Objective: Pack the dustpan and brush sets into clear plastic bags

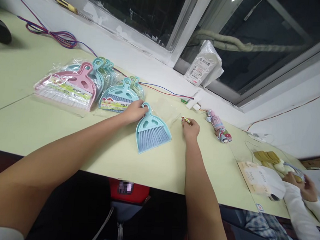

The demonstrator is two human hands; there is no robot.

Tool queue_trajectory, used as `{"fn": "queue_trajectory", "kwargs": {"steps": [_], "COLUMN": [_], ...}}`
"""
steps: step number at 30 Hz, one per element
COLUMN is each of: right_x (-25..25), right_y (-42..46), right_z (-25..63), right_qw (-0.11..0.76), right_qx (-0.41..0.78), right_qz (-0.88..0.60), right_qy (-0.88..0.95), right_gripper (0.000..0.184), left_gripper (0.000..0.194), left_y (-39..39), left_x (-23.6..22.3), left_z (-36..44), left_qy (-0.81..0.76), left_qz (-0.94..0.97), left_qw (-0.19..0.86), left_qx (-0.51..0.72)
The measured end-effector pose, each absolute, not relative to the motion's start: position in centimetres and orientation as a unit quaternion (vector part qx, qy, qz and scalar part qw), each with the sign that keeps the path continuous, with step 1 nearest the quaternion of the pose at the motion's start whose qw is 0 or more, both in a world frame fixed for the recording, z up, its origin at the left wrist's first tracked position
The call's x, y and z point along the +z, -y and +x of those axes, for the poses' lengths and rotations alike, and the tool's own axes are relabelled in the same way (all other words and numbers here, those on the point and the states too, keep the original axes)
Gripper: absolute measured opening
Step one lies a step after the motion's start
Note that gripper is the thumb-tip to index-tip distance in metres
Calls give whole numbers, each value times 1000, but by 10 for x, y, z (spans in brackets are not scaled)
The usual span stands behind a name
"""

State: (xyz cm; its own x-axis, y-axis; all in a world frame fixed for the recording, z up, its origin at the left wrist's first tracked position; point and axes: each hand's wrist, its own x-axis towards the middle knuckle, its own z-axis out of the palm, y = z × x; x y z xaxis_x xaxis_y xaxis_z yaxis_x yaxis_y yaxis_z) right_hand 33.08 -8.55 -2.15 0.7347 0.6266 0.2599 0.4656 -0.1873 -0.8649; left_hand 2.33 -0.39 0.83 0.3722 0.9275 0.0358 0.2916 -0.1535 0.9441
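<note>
Holding the blue dustpan-and-brush set [153,134] on the surface [115,160], our left hand [136,112] has its grip closed round the handle, while our right hand [190,129] pinches a small printed item [186,120] just right of it.

Both bare arms reaching forward, left hand [135,112] closed in a grip, right hand [191,129] with fingers curled

Light-blue dustpan [165,126], grey-bristled brush [152,135] nested inside, on pale table [157,173]
</note>
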Motion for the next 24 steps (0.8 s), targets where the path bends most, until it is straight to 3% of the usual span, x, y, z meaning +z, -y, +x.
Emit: {"fn": "queue_trajectory", "kwargs": {"steps": [5, 8, 13, 19, 24], "right_x": [-22, -18, -11, -2, 17], "right_y": [82, 82, 84, 83, 90], "right_z": [327, 326, 327, 319, 303], "right_qw": [668, 687, 724, 768, 768], "right_qx": [219, 253, 298, 266, 373], "right_qz": [-663, -644, -591, -554, -464], "right_qy": [256, 220, 191, 181, 235], "right_gripper": [27, 26, 6, 10, 15], "left_gripper": [19, 20, 19, 21, 25], "left_y": [7, 8, 7, 8, 9], "left_x": [12, 14, 13, 16, 20], "left_z": [22, 23, 24, 24, 24], "left_qy": [-450, -454, -450, -451, -455], "left_qz": [678, 672, 665, 632, 606], "left_qw": [476, 482, 492, 523, 548], "left_qx": [335, 332, 336, 352, 355]}}
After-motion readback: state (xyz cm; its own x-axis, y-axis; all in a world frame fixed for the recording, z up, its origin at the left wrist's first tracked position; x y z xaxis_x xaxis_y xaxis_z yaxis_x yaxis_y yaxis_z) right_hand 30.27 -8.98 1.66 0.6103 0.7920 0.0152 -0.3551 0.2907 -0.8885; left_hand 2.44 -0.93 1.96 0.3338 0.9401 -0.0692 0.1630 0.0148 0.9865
